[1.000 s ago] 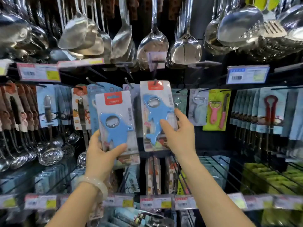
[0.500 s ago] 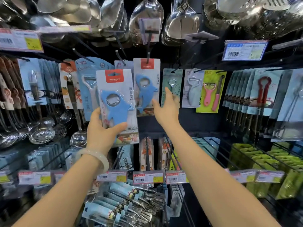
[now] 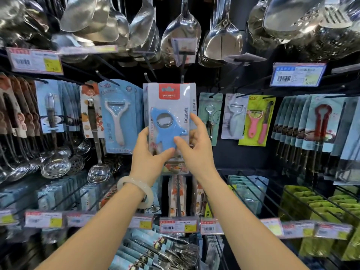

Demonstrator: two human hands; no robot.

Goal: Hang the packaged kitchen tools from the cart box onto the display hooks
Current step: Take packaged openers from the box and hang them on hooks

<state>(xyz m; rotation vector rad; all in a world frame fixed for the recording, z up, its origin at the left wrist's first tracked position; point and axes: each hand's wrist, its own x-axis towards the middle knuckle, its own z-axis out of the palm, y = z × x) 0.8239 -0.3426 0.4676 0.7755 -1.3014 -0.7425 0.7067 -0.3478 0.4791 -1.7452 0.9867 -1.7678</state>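
Observation:
A carded pack with a blue shark-shaped bottle opener (image 3: 168,125) and a red label is held up in front of the middle display hook (image 3: 182,79), its top at the hook's tip. My left hand (image 3: 149,158) grips the pack's lower left, thumb across the front. My right hand (image 3: 196,147) pinches its right side with thumb and fingers. Whether the hook passes through the pack's hole I cannot tell. The pack hung before is hidden behind this one. The cart box is out of view.
Peeler packs (image 3: 116,117) hang left of the hook, an opener pack (image 3: 210,117) and pink peeler set (image 3: 255,121) right. Steel ladles and spatulas (image 3: 181,34) hang above. Price tags (image 3: 178,226) line the lower rail, over more packaged tools (image 3: 155,250).
My left hand carried its shark opener pack right and up to the middle hook, in front of the pack hung earlier. My right hand left the hung pack and took the new one's right side.

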